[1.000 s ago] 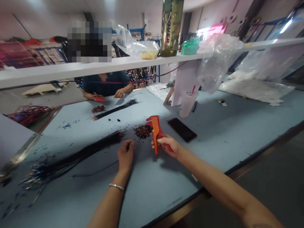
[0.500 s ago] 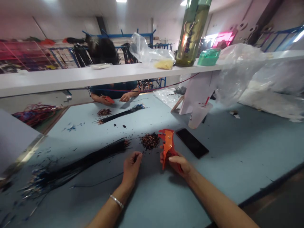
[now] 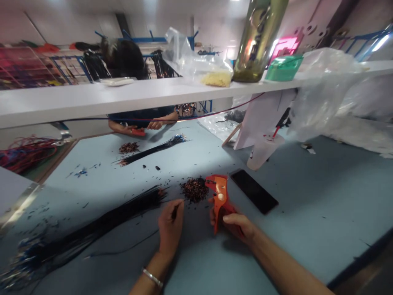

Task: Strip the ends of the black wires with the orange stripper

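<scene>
My left hand [image 3: 172,221] is closed in a pinch on a thin black wire [image 3: 129,247], whose long end trails left across the table. In my right hand [image 3: 236,223] is an orange-red wire stripper [image 3: 220,194], its handles wrapped by my fingers and its jaws pointing up and left. Just beyond my hands lies a pile of short black and copper scraps [image 3: 194,189], close to the stripper's jaws. To the left stretches a thick bundle of black wires [image 3: 113,219] with blue and silver ends.
A phone [image 3: 254,191] lies right of the stripper, near a cup with a red straw [image 3: 265,151]. A white shelf [image 3: 138,98] crosses above, bearing a bottle [image 3: 258,45]. Across the table, a co-worker's hands [image 3: 155,124] work near another wire bundle [image 3: 153,150].
The view has shifted slightly, so the bottle and phone sit further right. Both hands keep their grip; a short wire tip now shows beyond my left fingers.
</scene>
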### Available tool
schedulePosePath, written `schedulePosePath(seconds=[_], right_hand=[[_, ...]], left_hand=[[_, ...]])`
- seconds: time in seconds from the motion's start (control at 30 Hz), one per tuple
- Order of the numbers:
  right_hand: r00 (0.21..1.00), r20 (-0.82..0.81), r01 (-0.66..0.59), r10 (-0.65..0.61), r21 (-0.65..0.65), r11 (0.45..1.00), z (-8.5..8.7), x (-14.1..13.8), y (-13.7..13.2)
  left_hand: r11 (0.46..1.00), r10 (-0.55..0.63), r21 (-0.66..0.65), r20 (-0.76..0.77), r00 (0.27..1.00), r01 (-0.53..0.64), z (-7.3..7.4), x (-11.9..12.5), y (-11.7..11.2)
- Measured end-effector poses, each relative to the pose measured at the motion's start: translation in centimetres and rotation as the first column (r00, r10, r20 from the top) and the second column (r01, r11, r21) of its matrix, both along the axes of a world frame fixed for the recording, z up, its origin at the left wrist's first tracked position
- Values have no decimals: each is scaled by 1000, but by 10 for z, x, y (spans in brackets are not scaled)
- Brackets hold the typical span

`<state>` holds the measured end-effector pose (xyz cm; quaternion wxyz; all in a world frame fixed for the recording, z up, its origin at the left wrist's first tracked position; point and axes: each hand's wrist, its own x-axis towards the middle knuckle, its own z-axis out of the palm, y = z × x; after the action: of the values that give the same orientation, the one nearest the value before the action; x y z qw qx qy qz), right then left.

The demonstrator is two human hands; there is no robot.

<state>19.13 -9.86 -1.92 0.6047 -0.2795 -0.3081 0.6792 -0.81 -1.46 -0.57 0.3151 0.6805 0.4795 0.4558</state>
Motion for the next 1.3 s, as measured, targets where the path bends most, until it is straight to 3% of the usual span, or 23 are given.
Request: schedulePosePath(seconds=[0.07,0.17,0.37,0.5,0.57,0.63,0.7,0.73,0.8,0.9,1.0,1.13,1.3], right_hand=[[998,52,-38,38,7,999,3,1,-2],[993,94,-67,65,15,998,5,3,-3],[989,136,-57,55,12,998,8,3,-3],[955,292,-70,56,39,997,18,5,-6],[878,477,-86,34,87,992,26,8,-9],[742,668,-78,-57,170,982,35,13,-12],[635,761,-83,-132,238,968,42,18,-14],[619,775,-104,-128,243,965,45,20,-15],[678,735,-161,-24,180,970,47,22,-16],[855,475,-241,207,11,970,41,21,-19],[949,200,-235,245,-72,969,32,15,-20],[974,54,-212,220,-118,970,23,8,-20],[944,75,-310,321,-129,942,24,9,-20]], left_hand=[[996,-49,-78,-24,999,47,2,0,1],[986,-17,-167,-19,1000,14,6,0,3],[977,-43,-207,53,998,53,8,-3,3],[983,-81,-164,15,997,82,10,-1,1],[986,-114,-118,10,993,114,10,0,0],[984,-143,-101,16,990,144,9,1,-1],[982,-156,-107,31,987,159,8,2,-2],[980,-163,-109,40,986,166,7,2,-2],[976,-182,-110,61,981,188,6,1,-3],[965,-223,-116,96,970,233,7,0,-3],[962,-239,-107,107,965,250,10,-1,-5],[965,-246,-85,42,968,249,15,-2,-7],[962,-269,-44,-13,963,268,16,-2,-8]])
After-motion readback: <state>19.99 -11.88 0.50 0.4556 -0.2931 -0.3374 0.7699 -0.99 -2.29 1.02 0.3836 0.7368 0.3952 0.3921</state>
